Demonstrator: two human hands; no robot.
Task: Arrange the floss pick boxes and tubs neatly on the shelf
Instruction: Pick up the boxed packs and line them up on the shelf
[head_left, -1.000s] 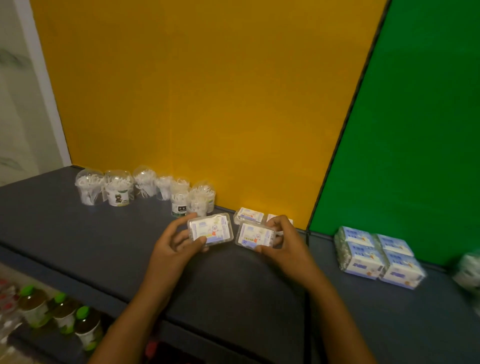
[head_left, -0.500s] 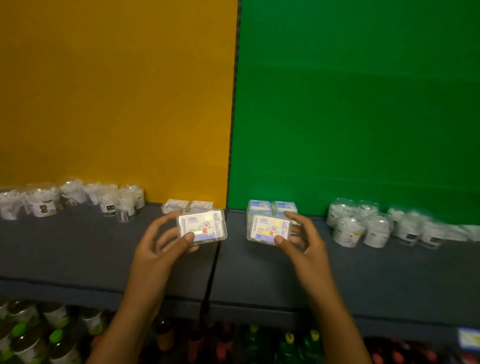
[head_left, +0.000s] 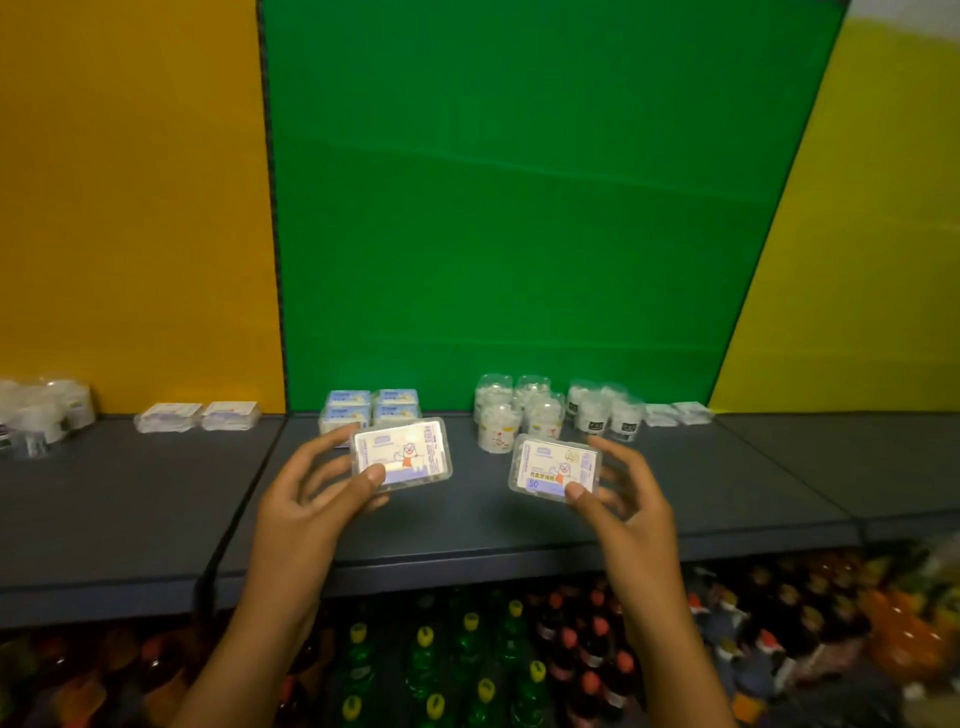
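Observation:
My left hand (head_left: 311, 493) holds a clear floss pick box (head_left: 401, 453) with a cartoon label, lifted above the dark grey shelf (head_left: 467, 525). My right hand (head_left: 621, 499) holds a second floss pick box (head_left: 553, 467) the same way. Behind the left box sits a stack of boxes (head_left: 371, 410) against the green back panel. A cluster of clear tubs (head_left: 524, 415) stands to the right of that stack. Two flat boxes (head_left: 200, 415) lie in front of the orange panel.
More tubs (head_left: 44, 410) stand at the far left, and darker-labelled tubs (head_left: 605, 413) with two small boxes (head_left: 678, 414) at the right. Below the shelf, rows of bottles (head_left: 467, 665) with yellow and red caps fill the lower level.
The view has swung right from the orange panel to the green one. Both hands carried their boxes rightward and now hold them further apart in front of the stack and tubs.

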